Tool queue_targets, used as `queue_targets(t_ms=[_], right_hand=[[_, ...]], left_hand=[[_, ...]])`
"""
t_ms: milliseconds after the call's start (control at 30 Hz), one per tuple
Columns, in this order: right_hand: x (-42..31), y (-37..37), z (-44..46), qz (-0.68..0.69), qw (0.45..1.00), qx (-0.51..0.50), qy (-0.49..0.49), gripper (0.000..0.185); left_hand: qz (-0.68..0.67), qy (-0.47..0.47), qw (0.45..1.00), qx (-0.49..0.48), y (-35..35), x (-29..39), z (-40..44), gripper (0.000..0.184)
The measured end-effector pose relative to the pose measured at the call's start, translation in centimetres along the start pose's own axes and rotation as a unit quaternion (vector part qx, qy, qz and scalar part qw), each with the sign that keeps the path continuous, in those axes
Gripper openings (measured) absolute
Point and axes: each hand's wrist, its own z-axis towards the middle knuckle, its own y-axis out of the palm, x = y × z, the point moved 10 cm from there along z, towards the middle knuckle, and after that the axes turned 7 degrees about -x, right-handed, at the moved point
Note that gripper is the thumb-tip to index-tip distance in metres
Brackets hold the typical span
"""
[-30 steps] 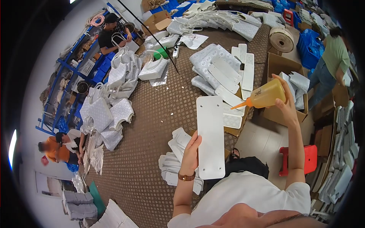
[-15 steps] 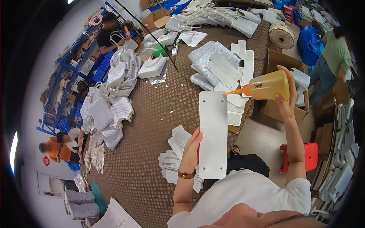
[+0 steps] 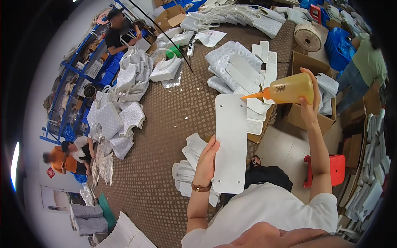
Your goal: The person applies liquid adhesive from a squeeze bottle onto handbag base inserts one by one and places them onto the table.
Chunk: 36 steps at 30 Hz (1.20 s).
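My left hand (image 3: pixel 205 159) grips the left edge of a long white panel (image 3: pixel 230 144) with rounded corners and a metal stud near each corner. My right hand (image 3: pixel 311 101) is wrapped round a squeeze bottle (image 3: pixel 291 89) of yellowish liquid, tipped on its side with its orange nozzle pointing left. The nozzle tip is at the panel's upper right corner; whether it touches cannot be made out. Behind my left hand lies a pile of white pieces (image 3: pixel 184 175). Beyond the panel, more white panels (image 3: pixel 244 74) rest on and beside silvery patterned pieces (image 3: pixel 219 53).
White patterned bags (image 3: pixel 109 120) are heaped across the patterned table (image 3: pixel 165 124). On my right stand an open cardboard box (image 3: pixel 304 115), a red stool (image 3: pixel 337 170) and a fan (image 3: pixel 308 37). Several other people are around the room, one in a green shirt (image 3: pixel 368 58) at right.
The panel has shifted slightly left and up in view. The bottle has moved a little up and left with it, its nozzle still by the panel's upper right corner.
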Motion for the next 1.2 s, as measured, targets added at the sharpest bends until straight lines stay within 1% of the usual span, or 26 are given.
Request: queue_targets(t_ms=[100,167,200,233,300,333,400,433,467,533,633,733,767,800,833,900,933,967,1000,1033,1067,1100,1133,1167,1200], right_hand=[[1.1,0.4,-0.8,0.013,1.0,-0.009,0.013,0.087],[2.5,1.6,-2.0,0.093,0.993,-0.041,0.053,0.081],[3.2,2.3,-2.6,0.133,0.987,-0.057,0.073,0.078],[3.7,2.8,-3.7,0.135,0.986,-0.063,0.08,0.078],[4.5,5.6,-6.8,0.192,0.963,-0.147,0.12,0.077],[4.4,6.1,-7.9,0.194,0.961,-0.151,0.123,0.077],[3.0,10.5,-10.4,0.237,0.905,-0.319,0.151,0.079],[2.9,10.8,-10.0,0.239,0.905,-0.319,0.149,0.079],[3.6,9.7,-8.6,0.283,0.915,-0.234,0.169,0.078],[5.0,6.9,-5.9,0.361,0.908,-0.058,0.203,0.076],[6.1,4.3,-2.6,0.326,0.921,-0.026,0.211,0.073],[6.4,3.8,-2.0,0.289,0.937,-0.007,0.198,0.072],[6.4,3.7,-2.2,0.271,0.943,0.002,0.193,0.071],[6.7,4.1,-2.9,0.272,0.942,-0.001,0.198,0.071],[6.7,4.9,-4.0,0.252,0.95,-0.022,0.181,0.071],[6.0,6.4,-6.4,0.216,0.963,-0.065,0.147,0.069],[5.5,6.6,-7.6,0.218,0.962,-0.07,0.151,0.069],[3.9,9.1,-8.9,0.227,0.944,-0.198,0.134,0.069],[2.6,11.5,-10.2,0.232,0.911,-0.321,0.115,0.068],[2.3,11.7,-9.8,0.233,0.911,-0.32,0.116,0.068],[3.0,10.8,-8.6,0.312,0.906,-0.231,0.17,0.066],[3.8,9.9,-7.6,0.386,0.886,-0.138,0.218,0.064],[5.1,9.0,-7.0,0.453,0.852,-0.044,0.259,0.063],[5.9,8.7,-6.0,0.453,0.854,-0.042,0.253,0.063],[7.1,7.6,-5.0,0.407,0.88,-0.034,0.243,0.061]], left_hand=[[0.001,0.003,1.0,-0.011,0.3,0.2,0.3,0.043],[0.004,0.009,1.0,-0.029,0.6,0.3,0.5,0.043],[-0.001,0.005,1.0,-0.021,0.4,0.1,0.6,0.043],[-0.002,0.009,1.0,-0.018,0.3,0.1,0.8,0.043],[-0.002,0.019,1.0,-0.016,0.0,0.3,1.1,0.043],[-0.005,0.019,1.0,-0.01,-0.1,0.3,1.2,0.043],[-0.012,0.019,1.0,-0.005,-0.1,0.5,1.5,0.044],[-0.014,0.02,1.0,-0.005,-0.1,0.6,1.5,0.044],[-0.011,0.02,1.0,-0.005,-0.2,0.7,1.5,0.044],[-0.004,0.016,1.0,0.004,-0.6,0.5,1.3,0.045],[-0.001,0.012,1.0,0.012,-0.6,0.4,1.2,0.046],[-0.007,-0.004,0.999,0.042,-1.3,-0.2,0.7,0.047],[-0.006,0.0,1.0,0.022,-1.0,-0.1,0.8,0.047],[-0.005,0.004,1.0,0.004,-0.8,0.0,1.0,0.047],[-0.006,0.009,1.0,-0.013,-0.5,0.0,1.0,0.047],[-0.012,0.012,1.0,-0.001,-0.8,0.1,1.1,0.047],[-0.012,0.016,1.0,0.002,-0.8,0.3,1.2,0.047],[-0.011,0.022,1.0,0.001,-0.8,0.5,1.4,0.047],[-0.011,0.024,1.0,0.002,-0.9,0.6,1.5,0.047],[-0.01,0.019,1.0,-0.001,-0.9,0.5,1.6,0.047],[-0.008,0.013,1.0,-0.005,-1.0,0.4,1.6,0.047],[-0.006,0.009,1.0,-0.011,-0.9,0.4,1.7,0.047],[-0.003,0.009,1.0,-0.014,-0.8,0.4,1.7,0.047],[-0.005,0.008,1.0,-0.023,-0.7,0.3,1.6,0.047],[-0.006,0.007,0.999,-0.033,-0.5,0.2,1.5,0.047]])
